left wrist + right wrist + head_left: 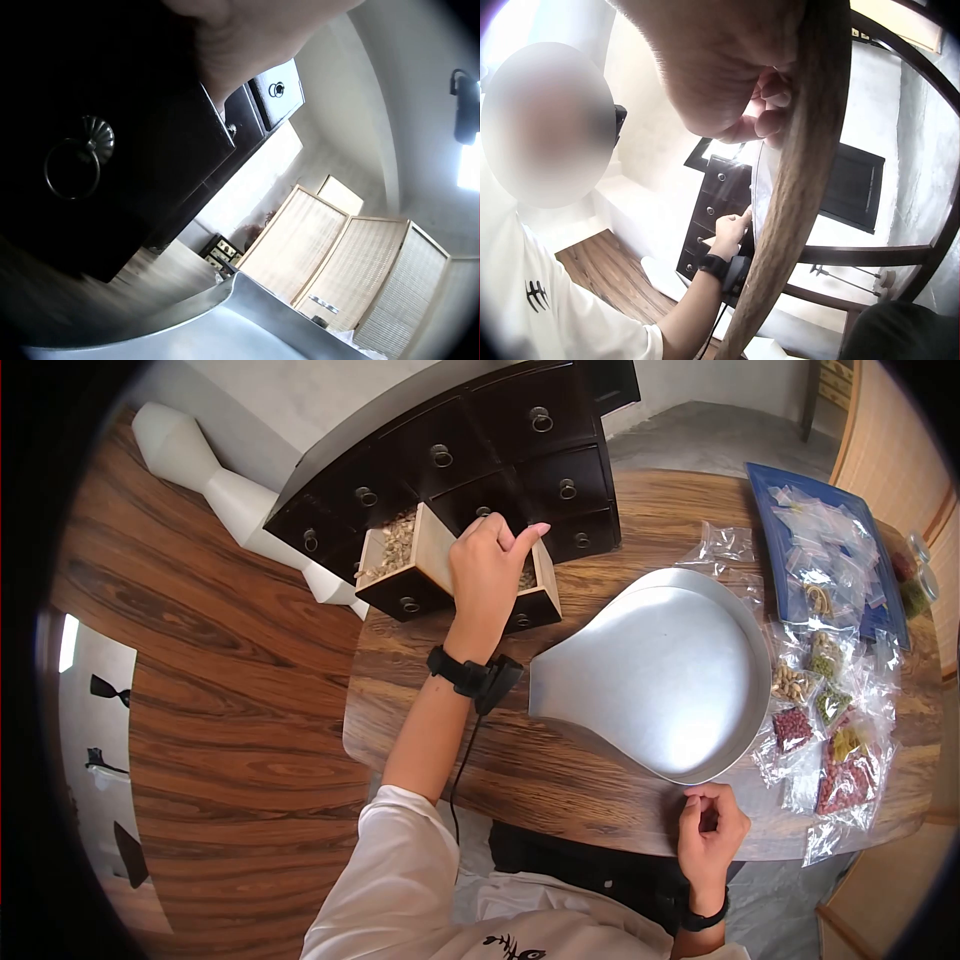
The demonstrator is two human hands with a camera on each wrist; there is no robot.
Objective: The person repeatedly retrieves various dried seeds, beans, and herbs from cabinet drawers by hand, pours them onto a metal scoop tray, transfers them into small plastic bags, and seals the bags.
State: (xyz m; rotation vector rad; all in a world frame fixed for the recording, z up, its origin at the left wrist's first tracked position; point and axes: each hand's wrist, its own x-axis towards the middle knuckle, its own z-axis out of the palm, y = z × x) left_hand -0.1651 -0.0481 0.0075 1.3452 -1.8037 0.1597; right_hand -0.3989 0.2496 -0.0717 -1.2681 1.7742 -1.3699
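White sleeve (412, 850) nearest, the left hand (486, 565) reaches to far-left drawers (402, 596) open for access, thumb apart, fingertip hold undeterminable, while the right hand (713, 838), loosely curled, rests beside the metal pan (670, 660) at the near table edge (590, 822).

No text, label, brand, number or sign could be read in the head view; none could be read in either wrist view.
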